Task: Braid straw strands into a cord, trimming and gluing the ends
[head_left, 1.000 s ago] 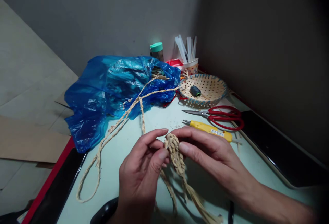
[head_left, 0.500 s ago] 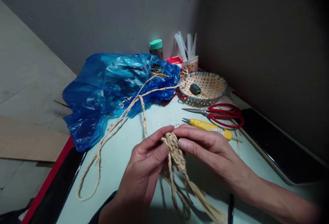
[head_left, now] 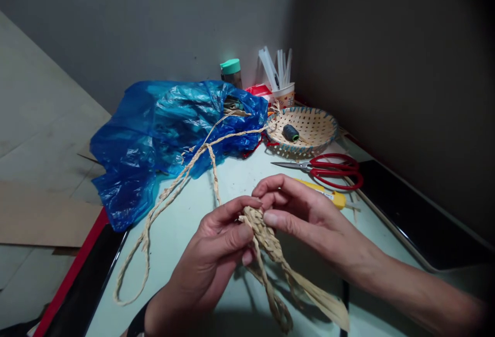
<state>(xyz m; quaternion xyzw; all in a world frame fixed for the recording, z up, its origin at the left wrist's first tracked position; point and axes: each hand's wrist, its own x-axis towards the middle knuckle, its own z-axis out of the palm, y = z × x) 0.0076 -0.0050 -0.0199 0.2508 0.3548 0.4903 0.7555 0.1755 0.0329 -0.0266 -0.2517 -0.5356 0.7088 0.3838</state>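
Note:
Between my hands is a small braided piece of straw-coloured fibre cord [head_left: 266, 238], its loose strands and a flat fibre tail hanging down to the right. My left hand [head_left: 216, 246] grips its upper left edge between thumb and fingers. On the other side, my right hand [head_left: 309, 215] pinches the top edge, thumb in front and fingers curled behind. Part of the piece is hidden behind the fingers. From behind the left fingers, a twisted cord [head_left: 215, 174] runs up to a longer looped length lying across the table.
A blue plastic bag [head_left: 166, 125] lies at the back left. Near it stand a green-lidded bottle [head_left: 231, 71] and a paper cup [head_left: 284, 95] of clear sticks. A woven basket [head_left: 325, 130] holds a dark thread spool [head_left: 290, 132]. Red-handled scissors [head_left: 332, 166], a yellow tool [head_left: 336, 198] and a black tablet-like slab [head_left: 413, 213] lie right.
My right fingers have lifted and curled more at the top of the braided piece. The piece has tilted slightly, and its tail has swung a little to the right.

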